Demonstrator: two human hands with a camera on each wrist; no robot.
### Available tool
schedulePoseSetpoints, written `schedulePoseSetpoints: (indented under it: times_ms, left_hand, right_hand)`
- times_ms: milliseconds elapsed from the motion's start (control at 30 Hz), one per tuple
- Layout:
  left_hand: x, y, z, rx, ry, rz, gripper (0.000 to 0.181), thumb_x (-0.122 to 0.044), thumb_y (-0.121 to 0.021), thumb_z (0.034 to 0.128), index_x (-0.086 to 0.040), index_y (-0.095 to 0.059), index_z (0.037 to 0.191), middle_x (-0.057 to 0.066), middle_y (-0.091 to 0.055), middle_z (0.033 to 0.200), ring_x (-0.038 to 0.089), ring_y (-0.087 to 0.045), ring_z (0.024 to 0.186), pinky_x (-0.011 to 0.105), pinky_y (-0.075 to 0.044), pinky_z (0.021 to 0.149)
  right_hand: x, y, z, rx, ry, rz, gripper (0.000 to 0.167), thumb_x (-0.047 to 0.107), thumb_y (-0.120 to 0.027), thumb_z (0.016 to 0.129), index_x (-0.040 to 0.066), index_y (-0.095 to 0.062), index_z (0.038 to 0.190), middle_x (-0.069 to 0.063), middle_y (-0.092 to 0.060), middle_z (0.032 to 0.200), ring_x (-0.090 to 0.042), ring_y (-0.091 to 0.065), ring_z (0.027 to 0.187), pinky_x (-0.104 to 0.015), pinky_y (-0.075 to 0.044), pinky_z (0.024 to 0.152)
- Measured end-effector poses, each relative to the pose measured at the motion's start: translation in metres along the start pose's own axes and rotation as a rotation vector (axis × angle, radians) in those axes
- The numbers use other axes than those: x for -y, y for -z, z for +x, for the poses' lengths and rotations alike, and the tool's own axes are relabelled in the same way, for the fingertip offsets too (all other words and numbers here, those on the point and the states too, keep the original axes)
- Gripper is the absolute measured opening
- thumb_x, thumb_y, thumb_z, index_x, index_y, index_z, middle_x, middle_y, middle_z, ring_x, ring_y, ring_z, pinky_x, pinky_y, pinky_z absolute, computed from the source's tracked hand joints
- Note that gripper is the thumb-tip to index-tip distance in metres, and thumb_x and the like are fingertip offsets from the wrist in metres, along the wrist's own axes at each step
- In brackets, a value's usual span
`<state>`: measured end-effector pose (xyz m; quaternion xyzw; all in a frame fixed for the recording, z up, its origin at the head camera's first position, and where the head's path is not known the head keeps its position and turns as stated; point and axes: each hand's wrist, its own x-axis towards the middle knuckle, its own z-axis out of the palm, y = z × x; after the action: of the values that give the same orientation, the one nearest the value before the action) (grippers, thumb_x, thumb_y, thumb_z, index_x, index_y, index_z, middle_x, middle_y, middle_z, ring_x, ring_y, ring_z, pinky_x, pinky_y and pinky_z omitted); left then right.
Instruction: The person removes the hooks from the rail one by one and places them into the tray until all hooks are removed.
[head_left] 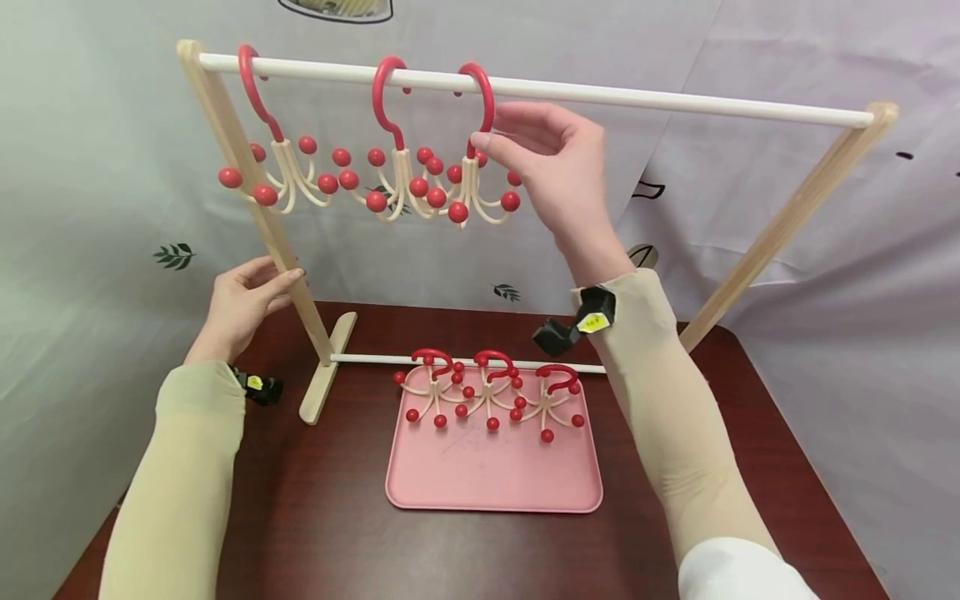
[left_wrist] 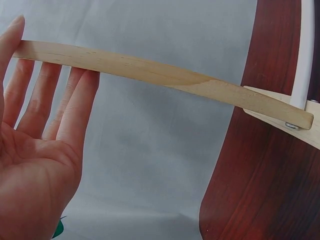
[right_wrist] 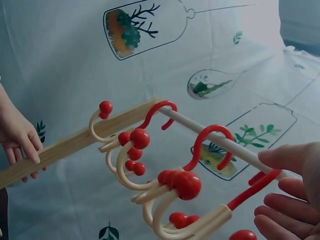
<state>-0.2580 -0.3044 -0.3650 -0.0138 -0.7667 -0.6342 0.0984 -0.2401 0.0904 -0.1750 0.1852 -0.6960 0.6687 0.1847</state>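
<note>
Three hangers hang on the white top rod (head_left: 660, 98): a left one (head_left: 285, 158), a middle one (head_left: 401, 154) and a right one (head_left: 469, 167), each with a red hook and red-balled prongs. My right hand (head_left: 562, 167) is at the right hanger's hook, thumb tip against or just before it; in the right wrist view the hand (right_wrist: 295, 195) has its fingers spread beside hook and rod. My left hand (head_left: 240, 304) holds the left wooden post (head_left: 281, 242), thumb on one side and fingers on the other, as the left wrist view also shows on the post (left_wrist: 150, 71).
A pink tray (head_left: 495, 479) on the dark red table (head_left: 322, 500) bears three more hangers (head_left: 489, 392) at its far end. Behind it runs the lower white rod (head_left: 367, 359). The right wooden post (head_left: 787, 225) slants beyond my right forearm. Patterned cloth hangs behind the rack.
</note>
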Motion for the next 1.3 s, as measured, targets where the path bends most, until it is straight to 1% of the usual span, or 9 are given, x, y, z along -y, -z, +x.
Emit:
schedulePoseSetpoints:
  times_ms: [100, 167, 400, 533, 700, 867, 1033, 1133, 1300]
  left_hand:
    - [-0.001, -0.001, 0.000, -0.001, -0.006, -0.009, 0.056, -0.029, -0.077, 0.0929, -0.004, -0.060, 0.139, -0.007, -0.068, 0.110, 0.005, -0.066, 0.101, 0.018, -0.057, 0.081]
    - [-0.001, -0.002, 0.000, 0.000, -0.011, -0.016, 0.056, -0.028, -0.077, 0.0928, -0.002, -0.059, 0.139, -0.007, -0.068, 0.110, 0.005, -0.066, 0.101, 0.018, -0.057, 0.080]
    - [-0.002, -0.003, 0.000, 0.004, -0.023, -0.039, 0.052, -0.026, -0.078, 0.0922, -0.005, -0.062, 0.136, -0.006, -0.069, 0.108, 0.006, -0.067, 0.100, 0.017, -0.057, 0.078]
    - [-0.001, -0.003, 0.000, 0.004, -0.020, -0.048, 0.054, -0.026, -0.078, 0.0922, -0.001, -0.060, 0.138, -0.006, -0.069, 0.108, 0.006, -0.067, 0.100, 0.018, -0.057, 0.079]
    - [0.001, -0.001, 0.001, 0.005, -0.017, -0.045, 0.058, -0.026, -0.078, 0.0927, 0.001, -0.058, 0.140, -0.006, -0.069, 0.108, 0.006, -0.066, 0.101, 0.018, -0.057, 0.079]
    - [0.001, 0.000, 0.001, 0.008, -0.013, -0.044, 0.052, -0.026, -0.078, 0.0927, -0.004, -0.061, 0.137, -0.007, -0.070, 0.109, 0.006, -0.066, 0.102, 0.018, -0.057, 0.080]
    - [0.002, 0.001, 0.000, 0.008, -0.002, -0.025, 0.050, -0.027, -0.077, 0.0932, -0.008, -0.063, 0.137, -0.007, -0.069, 0.111, 0.006, -0.065, 0.103, 0.021, -0.057, 0.083]
    - [0.002, 0.002, 0.000, 0.007, 0.004, -0.021, 0.049, -0.028, -0.077, 0.0934, -0.009, -0.063, 0.137, -0.007, -0.068, 0.111, 0.006, -0.065, 0.103, 0.021, -0.056, 0.084]
    - [0.001, 0.002, 0.000, 0.008, 0.003, -0.022, 0.049, -0.028, -0.077, 0.0935, -0.010, -0.063, 0.137, -0.007, -0.068, 0.112, 0.006, -0.065, 0.103, 0.021, -0.056, 0.084]
  right_hand:
    - [-0.004, -0.006, 0.006, -0.027, -0.022, -0.008, 0.030, 0.018, -0.090, 0.081, 0.014, -0.080, 0.110, -0.001, -0.076, 0.102, -0.016, -0.070, 0.098, -0.032, -0.051, 0.071]
    - [-0.005, -0.008, 0.008, -0.046, -0.038, -0.018, 0.028, 0.019, -0.090, 0.082, 0.015, -0.080, 0.108, -0.001, -0.077, 0.099, -0.017, -0.070, 0.096, -0.033, -0.048, 0.068]
    - [-0.006, -0.010, 0.010, -0.075, -0.031, -0.019, 0.021, 0.017, -0.087, 0.085, 0.012, -0.081, 0.104, -0.004, -0.076, 0.093, -0.023, -0.071, 0.090, -0.033, -0.051, 0.069]
    - [-0.007, -0.010, 0.011, -0.085, -0.028, 0.002, 0.019, 0.014, -0.086, 0.085, 0.010, -0.081, 0.103, -0.006, -0.076, 0.092, -0.024, -0.071, 0.086, -0.032, -0.055, 0.071]
    - [-0.007, -0.009, 0.012, -0.106, -0.017, 0.012, 0.018, 0.014, -0.087, 0.084, 0.011, -0.081, 0.101, -0.006, -0.076, 0.091, -0.024, -0.071, 0.085, -0.033, -0.053, 0.067]
    - [-0.002, -0.005, 0.010, -0.131, 0.011, 0.031, 0.016, 0.013, -0.087, 0.084, 0.010, -0.081, 0.099, -0.006, -0.076, 0.090, -0.025, -0.070, 0.084, -0.031, -0.050, 0.063]
    - [0.011, 0.000, 0.002, -0.142, 0.055, 0.050, 0.016, 0.010, -0.085, 0.085, 0.005, -0.079, 0.099, -0.007, -0.076, 0.089, -0.023, -0.071, 0.082, -0.031, -0.050, 0.063]
    - [0.019, 0.005, -0.004, -0.148, 0.098, 0.054, 0.016, 0.009, -0.084, 0.086, 0.003, -0.079, 0.100, -0.009, -0.075, 0.089, -0.024, -0.071, 0.082, -0.031, -0.053, 0.066]
    - [0.025, 0.018, -0.008, -0.163, 0.147, 0.057, 0.017, 0.010, -0.085, 0.085, 0.003, -0.079, 0.100, -0.011, -0.075, 0.092, -0.027, -0.069, 0.084, -0.031, -0.057, 0.075]
